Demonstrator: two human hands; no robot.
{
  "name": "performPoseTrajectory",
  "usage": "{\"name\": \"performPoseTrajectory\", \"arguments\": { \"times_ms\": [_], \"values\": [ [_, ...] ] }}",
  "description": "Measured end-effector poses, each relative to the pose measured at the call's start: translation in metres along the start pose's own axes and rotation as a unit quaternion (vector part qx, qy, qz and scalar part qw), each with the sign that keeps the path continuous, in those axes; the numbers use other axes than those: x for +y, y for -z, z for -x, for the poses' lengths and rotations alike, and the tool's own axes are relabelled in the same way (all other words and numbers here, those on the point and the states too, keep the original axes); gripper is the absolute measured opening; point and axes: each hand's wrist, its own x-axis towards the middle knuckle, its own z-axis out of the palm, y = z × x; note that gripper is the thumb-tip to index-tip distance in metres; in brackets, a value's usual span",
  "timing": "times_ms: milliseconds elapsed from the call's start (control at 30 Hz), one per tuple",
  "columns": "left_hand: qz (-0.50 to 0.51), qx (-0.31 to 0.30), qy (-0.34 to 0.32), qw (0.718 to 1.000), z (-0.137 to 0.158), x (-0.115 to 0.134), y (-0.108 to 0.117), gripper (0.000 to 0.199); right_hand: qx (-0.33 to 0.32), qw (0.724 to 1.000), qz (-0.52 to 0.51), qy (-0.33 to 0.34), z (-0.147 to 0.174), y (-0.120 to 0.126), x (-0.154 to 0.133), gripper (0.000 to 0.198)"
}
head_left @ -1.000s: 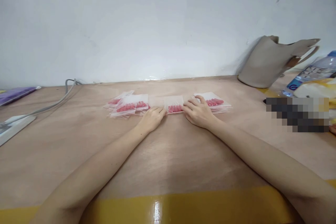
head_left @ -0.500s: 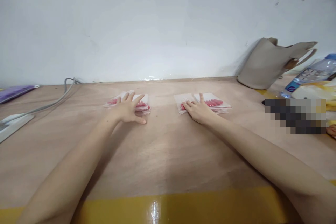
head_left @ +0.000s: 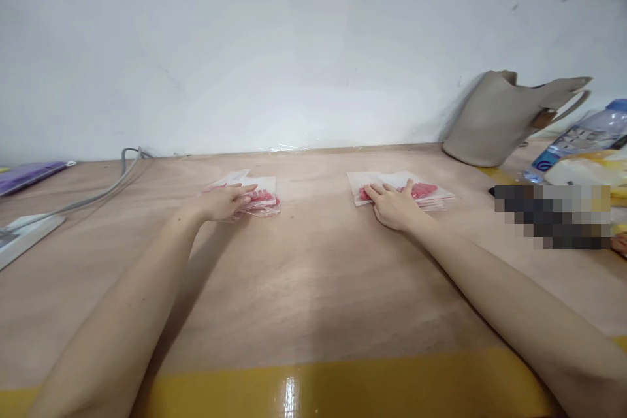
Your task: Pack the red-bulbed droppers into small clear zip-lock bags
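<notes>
Two low stacks of clear plastic packets lie on the table near the wall, each packet with white backing and small pink-red pieces inside. At the left stack (head_left: 262, 197), my left hand (head_left: 220, 203) rests over the left part, its fingers stretched to the right; its thumb is hidden. My right hand (head_left: 394, 206) lies palm down with fingers spread on the right stack (head_left: 425, 192), covering its front middle. The top packets of both stacks sit slightly askew. I cannot make out what exactly the pink-red pieces are.
A grey bag-like container (head_left: 482, 121) leans at the back right beside a clear water bottle (head_left: 563, 144). A blurred-out patch (head_left: 553, 215) lies in front of them. On the left are a purple packet (head_left: 32, 176), a grey cable (head_left: 98, 196) and a white-edged object (head_left: 36, 238). Yellow tape (head_left: 245, 388) runs along the front edge.
My right hand and the right stack have slid to the right, away from the left stack. My left hand has turned and moved slightly left, its spread fingers drawing closer together.
</notes>
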Motion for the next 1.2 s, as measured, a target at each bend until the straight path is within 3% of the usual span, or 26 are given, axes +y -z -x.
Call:
{"name": "performPoseTrajectory", "arguments": {
  "times_ms": [100, 233, 433, 600, 700, 767, 900, 1000, 1200],
  "values": [
    [0.016, 0.027, 0.017, 0.999, -0.002, 0.022, 0.005, 0.046, 0.081, 0.996, -0.016, 0.046, 0.002, 0.005, -0.009, 0.039],
    [0.055, 0.123, -0.012, 0.991, -0.005, 0.071, -0.001, 0.045, 0.160, 0.983, -0.059, 0.063, 0.001, 0.008, -0.029, 0.033],
    [0.014, 0.111, -0.096, 0.989, -0.011, 0.135, -0.033, 0.059, 0.196, 0.975, -0.069, 0.080, -0.001, 0.001, -0.041, 0.025],
    [0.027, 0.126, -0.107, 0.986, -0.019, 0.173, -0.057, 0.044, 0.225, 0.965, -0.076, 0.116, -0.002, -0.002, -0.036, 0.024],
    [0.047, 0.138, -0.125, 0.981, -0.020, 0.176, -0.066, 0.052, 0.240, 0.954, -0.057, 0.172, -0.003, -0.002, -0.031, 0.021],
    [0.070, 0.148, -0.147, 0.975, -0.017, 0.166, -0.070, 0.057, 0.254, 0.943, -0.034, 0.213, -0.003, -0.001, -0.030, 0.021],
    [0.162, 0.179, -0.251, 0.937, -0.007, 0.131, -0.073, 0.041, 0.294, 0.915, 0.015, 0.277, -0.004, 0.000, -0.030, 0.025],
    [0.182, 0.207, -0.285, 0.918, -0.002, 0.116, -0.075, 0.032, 0.314, 0.903, 0.033, 0.291, -0.005, 0.001, -0.031, 0.028],
    [0.139, 0.258, -0.307, 0.905, -0.013, 0.136, -0.078, 0.016, 0.286, 0.915, -0.012, 0.285, -0.006, -0.001, -0.033, 0.026]
  ]
}}
